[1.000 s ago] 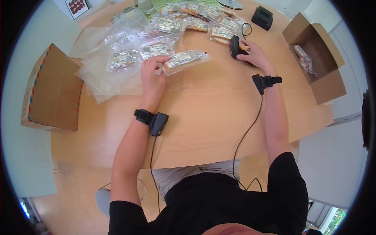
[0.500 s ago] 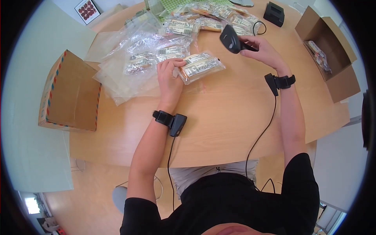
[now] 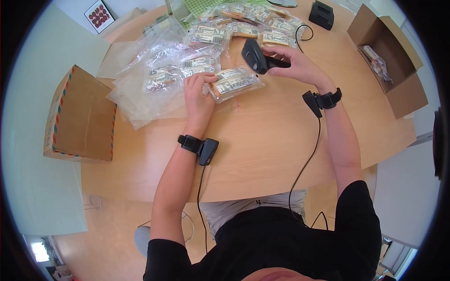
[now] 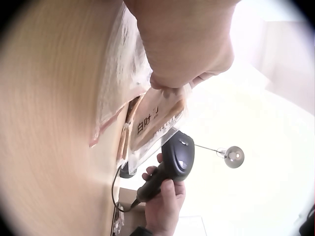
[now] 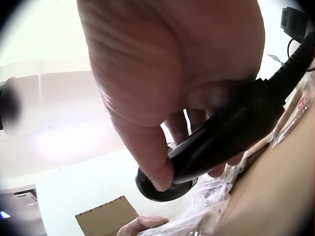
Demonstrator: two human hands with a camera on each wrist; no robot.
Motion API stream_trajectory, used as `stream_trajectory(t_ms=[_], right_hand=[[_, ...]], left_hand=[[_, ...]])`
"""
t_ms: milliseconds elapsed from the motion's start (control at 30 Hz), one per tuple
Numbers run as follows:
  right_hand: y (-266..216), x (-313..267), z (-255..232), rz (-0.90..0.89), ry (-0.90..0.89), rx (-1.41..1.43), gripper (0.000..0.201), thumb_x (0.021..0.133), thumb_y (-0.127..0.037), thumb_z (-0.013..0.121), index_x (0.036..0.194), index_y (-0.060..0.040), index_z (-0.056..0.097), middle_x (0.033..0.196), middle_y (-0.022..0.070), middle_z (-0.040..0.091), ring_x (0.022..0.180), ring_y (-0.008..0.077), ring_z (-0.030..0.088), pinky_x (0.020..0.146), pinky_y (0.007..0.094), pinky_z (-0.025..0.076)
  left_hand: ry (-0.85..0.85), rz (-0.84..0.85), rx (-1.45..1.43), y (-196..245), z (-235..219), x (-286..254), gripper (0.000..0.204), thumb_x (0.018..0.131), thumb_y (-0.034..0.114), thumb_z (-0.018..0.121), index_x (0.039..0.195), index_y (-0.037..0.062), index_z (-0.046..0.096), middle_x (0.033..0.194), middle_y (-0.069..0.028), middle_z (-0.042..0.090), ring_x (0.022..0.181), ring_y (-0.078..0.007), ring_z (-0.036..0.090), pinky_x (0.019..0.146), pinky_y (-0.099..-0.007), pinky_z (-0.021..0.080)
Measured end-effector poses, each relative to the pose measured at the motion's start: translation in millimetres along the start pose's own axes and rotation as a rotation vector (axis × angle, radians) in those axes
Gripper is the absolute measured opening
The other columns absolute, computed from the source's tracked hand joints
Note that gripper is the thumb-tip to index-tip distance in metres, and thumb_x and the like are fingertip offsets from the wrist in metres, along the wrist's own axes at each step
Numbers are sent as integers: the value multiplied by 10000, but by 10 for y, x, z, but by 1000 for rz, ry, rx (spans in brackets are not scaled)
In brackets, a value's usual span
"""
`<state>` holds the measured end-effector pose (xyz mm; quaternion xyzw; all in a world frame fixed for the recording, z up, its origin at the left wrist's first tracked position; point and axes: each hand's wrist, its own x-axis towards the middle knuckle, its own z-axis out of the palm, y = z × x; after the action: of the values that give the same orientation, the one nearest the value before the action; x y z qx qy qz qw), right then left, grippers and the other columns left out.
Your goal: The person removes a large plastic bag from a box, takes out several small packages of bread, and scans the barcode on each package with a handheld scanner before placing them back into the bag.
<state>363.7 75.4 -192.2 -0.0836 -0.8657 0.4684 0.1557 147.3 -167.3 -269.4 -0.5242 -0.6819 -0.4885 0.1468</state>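
Observation:
My left hand (image 3: 199, 96) pinches the left end of a clear plastic packet (image 3: 238, 85) with a printed label and an orange-brown item inside. In the left wrist view, the packet (image 4: 157, 115) stands tilted on edge, dark characters printed on its side. My right hand (image 3: 302, 69) grips a black handheld barcode scanner (image 3: 253, 55) by its handle, thumb and fingers wrapped round it. The scanner's head hangs just above and right of the packet, angled toward it. From the right wrist, the scanner's handle (image 5: 221, 140) runs under the palm, and its cable trails off behind.
Several similar labelled packets (image 3: 243, 29) lie piled at the back, with clear plastic bags (image 3: 140, 100) to the left. An open cardboard box (image 3: 82, 117) stands at left; another (image 3: 398, 70) at right holds a packet. A black cradle (image 3: 321, 15) sits at the back.
My right hand has lifted the scanner off the table and brought it leftward over the packet. The packet in my left hand has tilted so that more of its label shows.

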Motion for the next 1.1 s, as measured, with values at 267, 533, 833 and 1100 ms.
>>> stream_trajectory(t_ms=[267,533,833,1100], right_hand=[[616,-71,-247,228,237,-329,809,844,-170,840,1582,-110,514,1383,115,656,1249,244,609,1125,374,462],[887,-78,-321,263,252,-316,870,822,-150,861,1606,-135,482,1383,113,653,1213,246,620,1103,369,469],[926,-61,-379,111,316,-328,775,902,-281,842,1563,-47,512,1350,141,673,1204,272,657,1080,386,498],[209,110,121,475,-16,317,515,1063,-446,662,1369,-32,669,1161,41,755,927,105,731,779,261,610]], left_hand=[[-22,-27,-21,-32,27,-11,331,760,-136,712,1010,81,726,1119,-57,746,1110,-306,609,983,-392,488],[-40,-15,-22,-50,10,-10,322,753,-132,725,994,81,725,1117,-48,751,1117,-302,607,994,-391,490],[-15,-22,-40,-63,22,-5,303,753,-85,767,1000,87,731,1109,-50,750,1107,-310,611,986,-398,489],[62,49,-120,-41,-12,7,263,809,-25,788,1036,97,741,1133,-51,755,1103,-291,635,955,-384,509]])
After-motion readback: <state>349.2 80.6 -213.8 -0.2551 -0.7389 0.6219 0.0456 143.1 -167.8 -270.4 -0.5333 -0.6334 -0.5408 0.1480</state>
